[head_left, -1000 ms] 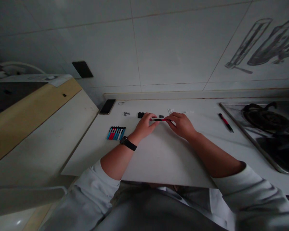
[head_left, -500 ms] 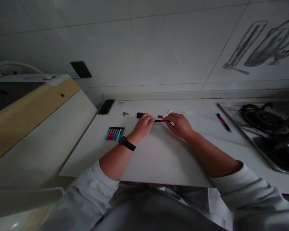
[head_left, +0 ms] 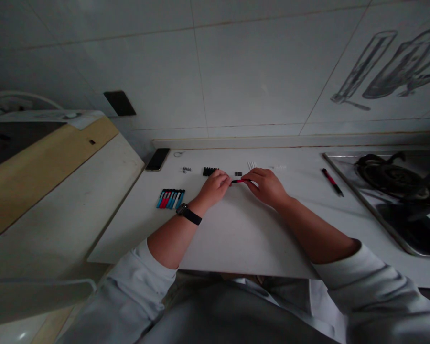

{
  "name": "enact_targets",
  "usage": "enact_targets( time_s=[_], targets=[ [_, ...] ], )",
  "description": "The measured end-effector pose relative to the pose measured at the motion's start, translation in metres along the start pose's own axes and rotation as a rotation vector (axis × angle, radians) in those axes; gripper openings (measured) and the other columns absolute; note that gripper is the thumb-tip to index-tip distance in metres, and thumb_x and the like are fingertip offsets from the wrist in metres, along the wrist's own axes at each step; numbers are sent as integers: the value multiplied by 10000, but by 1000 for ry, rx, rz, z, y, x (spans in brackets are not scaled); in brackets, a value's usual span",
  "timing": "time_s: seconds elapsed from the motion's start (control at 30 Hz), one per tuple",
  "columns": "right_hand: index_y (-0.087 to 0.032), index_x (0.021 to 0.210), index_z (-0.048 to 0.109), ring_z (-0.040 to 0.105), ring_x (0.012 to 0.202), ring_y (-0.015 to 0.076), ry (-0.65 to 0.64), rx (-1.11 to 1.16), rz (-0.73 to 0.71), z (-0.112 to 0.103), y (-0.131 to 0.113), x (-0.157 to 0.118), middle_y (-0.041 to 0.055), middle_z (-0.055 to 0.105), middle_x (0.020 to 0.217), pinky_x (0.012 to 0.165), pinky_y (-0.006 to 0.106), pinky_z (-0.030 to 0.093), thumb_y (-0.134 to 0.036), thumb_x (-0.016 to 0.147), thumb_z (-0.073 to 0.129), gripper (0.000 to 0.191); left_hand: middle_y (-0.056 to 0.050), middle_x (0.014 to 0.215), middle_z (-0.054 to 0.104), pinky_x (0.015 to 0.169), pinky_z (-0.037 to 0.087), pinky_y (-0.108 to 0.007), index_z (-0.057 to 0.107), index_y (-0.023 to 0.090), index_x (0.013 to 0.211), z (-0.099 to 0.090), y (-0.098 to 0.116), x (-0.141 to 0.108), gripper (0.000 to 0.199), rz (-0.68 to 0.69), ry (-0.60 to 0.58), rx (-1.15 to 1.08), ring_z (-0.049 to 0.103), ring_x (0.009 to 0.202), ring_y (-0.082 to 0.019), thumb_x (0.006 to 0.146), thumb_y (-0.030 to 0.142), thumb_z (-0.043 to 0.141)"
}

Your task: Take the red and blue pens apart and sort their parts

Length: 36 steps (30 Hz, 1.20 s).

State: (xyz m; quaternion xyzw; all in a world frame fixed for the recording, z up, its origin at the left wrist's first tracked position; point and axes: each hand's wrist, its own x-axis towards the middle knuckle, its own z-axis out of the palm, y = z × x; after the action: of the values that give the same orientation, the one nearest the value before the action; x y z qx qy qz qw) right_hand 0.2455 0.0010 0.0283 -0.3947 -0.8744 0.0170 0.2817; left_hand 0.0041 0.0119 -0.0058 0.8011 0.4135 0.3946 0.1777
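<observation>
A red and black pen point(head_left: 239, 181) is held level between my two hands, just above the white counter. My left hand point(head_left: 214, 186) is closed with its fingertips at the black end. My right hand point(head_left: 269, 186) pinches the other end, its fingers covering that tip. Behind my left fingers is a row of small black pieces point(head_left: 209, 171), partly hidden. Small dark grey pieces point(head_left: 238, 174) lie just beyond the pen. Several thin white sticks point(head_left: 252, 166) lie behind my right hand. Left of my left wrist is a row of blue, red and white barrels with black ends point(head_left: 171, 198).
Another red and black pen point(head_left: 332, 182) lies at right beside the stove point(head_left: 390, 191). Small metallic bits point(head_left: 187, 169), faint clear pieces point(head_left: 280, 167), a ring point(head_left: 178, 154) and a phone point(head_left: 158, 159) lie toward the back. A white cabinet-like box point(head_left: 103, 172) stands left.
The pen's black end has shifted slightly to the right and tilted down, with my left fingertips moving a little along with it. The right hand stays almost still.
</observation>
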Motion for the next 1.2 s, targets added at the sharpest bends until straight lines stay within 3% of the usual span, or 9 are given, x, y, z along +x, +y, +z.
enact_targets(
  time_s=[0.3, 0.6, 0.8, 0.97, 1.2],
  targets=[
    [-221, 1106, 793, 722, 932, 267, 2, -45, 15, -2, 9, 0, 95, 802, 1033, 866, 395, 485, -303, 1014, 594, 234, -66, 1063, 621, 1000, 524, -386, 668, 188, 939, 0, 3, 0, 20, 38, 57, 1, 621, 1065, -203, 957, 180, 671],
    [-225, 1076, 804, 736, 880, 236, -92, 62, 78, -4, 8, 1, 52, 816, 995, 811, 334, 484, -328, 1017, 571, 261, -61, 1095, 607, 1017, 526, -397, 663, 199, 963, -4, 5, 0, 107, 67, 86, 50, 612, 1103, -209, 907, 133, 727],
    [-236, 1062, 790, 718, 785, 204, -190, 150, 91, -4, 11, 2, 26, 787, 823, 749, 296, 463, -333, 1045, 498, 309, -63, 1084, 610, 1010, 536, -414, 662, 201, 949, -6, 7, 0, 94, 57, 70, 77, 616, 1100, -218, 914, 135, 719],
    [-240, 1185, 741, 723, 852, 226, -104, 177, 150, -8, 12, 0, 47, 795, 943, 794, 313, 488, -356, 950, 654, 277, -59, 1064, 612, 971, 547, -391, 666, 194, 966, -6, 7, 0, 68, 42, 93, 75, 623, 1043, -204, 931, 149, 704],
    [-234, 968, 757, 697, 818, 222, -36, 236, 185, -12, 16, 0, 50, 777, 924, 784, 345, 500, -360, 935, 639, 175, -57, 1054, 610, 983, 534, -398, 666, 196, 948, -4, 4, 0, 81, 69, 93, 55, 614, 1064, -208, 921, 136, 712]
  ],
)
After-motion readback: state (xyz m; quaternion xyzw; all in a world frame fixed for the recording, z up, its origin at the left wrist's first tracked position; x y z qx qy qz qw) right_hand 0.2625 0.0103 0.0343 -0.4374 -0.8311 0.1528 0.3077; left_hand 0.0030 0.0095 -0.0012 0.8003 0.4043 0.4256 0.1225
